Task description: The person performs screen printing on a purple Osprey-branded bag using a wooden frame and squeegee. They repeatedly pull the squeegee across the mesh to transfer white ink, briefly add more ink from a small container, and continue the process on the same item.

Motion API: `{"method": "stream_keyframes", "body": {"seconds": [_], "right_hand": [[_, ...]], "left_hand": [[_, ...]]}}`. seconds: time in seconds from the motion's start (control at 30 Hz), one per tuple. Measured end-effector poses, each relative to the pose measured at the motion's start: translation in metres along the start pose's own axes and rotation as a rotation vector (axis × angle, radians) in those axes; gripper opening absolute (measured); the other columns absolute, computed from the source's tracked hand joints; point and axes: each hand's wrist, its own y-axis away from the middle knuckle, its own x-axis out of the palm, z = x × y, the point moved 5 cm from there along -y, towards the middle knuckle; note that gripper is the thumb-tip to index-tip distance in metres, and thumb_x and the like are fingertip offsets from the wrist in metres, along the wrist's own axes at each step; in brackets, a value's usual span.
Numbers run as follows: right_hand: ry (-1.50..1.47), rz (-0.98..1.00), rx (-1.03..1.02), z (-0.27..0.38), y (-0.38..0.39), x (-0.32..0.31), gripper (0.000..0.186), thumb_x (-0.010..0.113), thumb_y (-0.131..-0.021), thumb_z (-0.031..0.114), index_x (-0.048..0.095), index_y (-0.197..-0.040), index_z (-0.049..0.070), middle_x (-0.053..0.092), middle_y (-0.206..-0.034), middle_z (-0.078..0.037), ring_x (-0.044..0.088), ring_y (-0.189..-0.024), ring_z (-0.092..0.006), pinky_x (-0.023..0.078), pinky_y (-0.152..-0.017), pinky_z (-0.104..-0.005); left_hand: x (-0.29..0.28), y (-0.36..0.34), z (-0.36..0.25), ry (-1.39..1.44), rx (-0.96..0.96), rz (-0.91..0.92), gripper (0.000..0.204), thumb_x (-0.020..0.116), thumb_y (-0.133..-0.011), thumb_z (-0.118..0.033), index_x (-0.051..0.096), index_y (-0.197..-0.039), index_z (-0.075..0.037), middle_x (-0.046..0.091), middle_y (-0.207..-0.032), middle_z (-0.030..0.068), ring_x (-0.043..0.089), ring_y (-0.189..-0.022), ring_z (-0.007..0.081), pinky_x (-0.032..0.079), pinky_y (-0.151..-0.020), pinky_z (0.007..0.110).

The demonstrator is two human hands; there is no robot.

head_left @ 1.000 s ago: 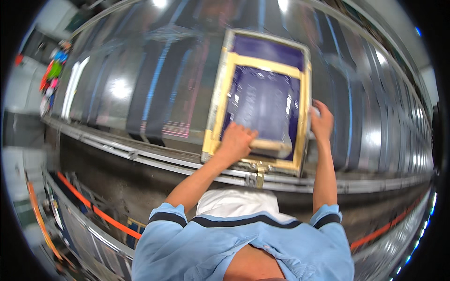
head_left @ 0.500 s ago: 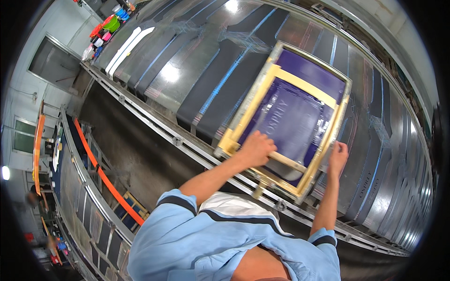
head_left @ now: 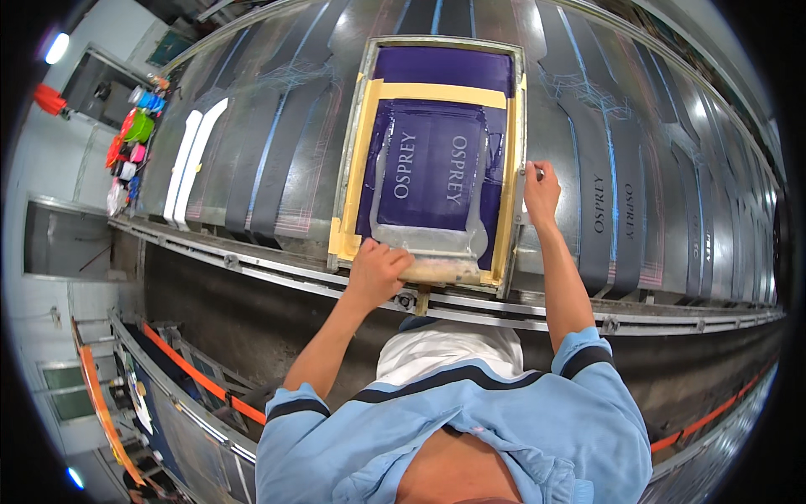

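**Squeegee (head_left: 449, 270) at the near end of the screen frame (head_left: 445, 41), lettered panels to the right**

We see the screen frame lying on the long table (head_left: 537, 260), its near end by the metal rail (head_left: 193, 249). Inside it, yellow tape (head_left: 441, 92) borders the purple mesh (head_left: 432, 176), where 2 columns of pale lettering show clearly. The squeegee lies across the near end of the mesh, just below a pale, wet-looking band (head_left: 424, 241).

The left hand (head_left: 378, 273) is closed around the squeegee's left end. The right hand (head_left: 542, 191) is at the frame's right edge with its fingers curled; we cannot tell whether it grips the edge or only touches it.

As for progress, we judge that the dark panels on the right (head_left: 594, 252) are done, since at least 2 nearby strips carry dark lettering. On the dark panels on the left (head_left: 267, 202) we can make out no clear lettering, so we take those as left to do. What lies beneath the mesh is hidden, so we cannot say how complete that spot is. Farther left, 2 white strips (head_left: 201, 160) lie on the table.
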Motion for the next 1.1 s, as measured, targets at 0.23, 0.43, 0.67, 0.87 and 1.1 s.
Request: {"method": "stream_keyframes", "body": {"seconds": [0.23, 0.43, 0.67, 0.87, 1.1], "right_hand": [[0.212, 0.008, -0.003, -0.02, -0.01, 0.02, 0.025, 0.061, -0.1, 0.029, 0.067, -0.104, 0.005, 0.071, -0.079, -0.018, 0.069, -0.072, -0.0317, 0.052, -0.071, -0.0435], [0.574, 0.258, 0.112, 0.001, -0.024, 0.008, 0.029, 0.066, -0.097, 0.034, 0.07, -0.107, 0.006, 0.072, -0.086, -0.019, 0.071, -0.087, -0.0358, 0.053, -0.08, -0.0455], [0.207, 0.635, -0.529, 0.113, -0.08, 0.069, 0.051, 0.075, -0.088, 0.049, 0.073, -0.112, 0.005, 0.073, -0.111, -0.019, 0.069, -0.105, -0.0351, 0.054, -0.091, -0.0435], [0.822, 0.779, -0.531, 0.129, -0.119, 0.145, 0.052, 0.08, -0.077, 0.049, 0.075, -0.107, 0.006, 0.075, -0.088, -0.017, 0.072, -0.088, -0.0387, 0.057, -0.082, -0.0466], [0.722, 0.701, -0.529, 0.104, -0.042, 0.133, 0.028, 0.083, -0.071, 0.021, 0.074, -0.094, 0.007, 0.073, -0.08, -0.017, 0.071, -0.084, -0.0372, 0.055, -0.08, -0.0468]], "left_hand": [[0.021, 0.008, 0.006, 0.05, -0.006, 0.04, 0.053, 0.079, -0.057, -0.009, 0.071, -0.109, -0.013, 0.07, -0.11, -0.0015, 0.061, -0.086, 0.0204, 0.041, -0.082, 0.039], [0.031, -0.095, 0.088, 0.015, 0.065, -0.017, 0.054, 0.079, -0.059, -0.008, 0.07, -0.112, -0.014, 0.072, -0.109, 0.0015, 0.063, -0.095, 0.0227, 0.042, -0.087, 0.041], [0.033, -0.248, 0.187, 0.194, 0.046, 0.057, 0.025, 0.087, -0.068, -0.019, 0.077, -0.09, -0.014, 0.073, -0.081, 0.0027, 0.069, -0.078, 0.0244, 0.046, -0.08, 0.04], [0.032, -0.3, 0.206, 0.154, -0.026, 0.157, 0.029, 0.087, -0.07, -0.03, 0.079, -0.092, -0.013, 0.072, -0.075, 0.0114, 0.069, -0.075, 0.0339, 0.053, -0.075, 0.043], [0.043, -0.227, 0.181, 0.237, -0.027, 0.144, 0.026, 0.086, -0.068, -0.03, 0.078, -0.089, -0.018, 0.072, -0.079, 0.0071, 0.069, -0.077, 0.0302, 0.05, -0.075, 0.043]]}}
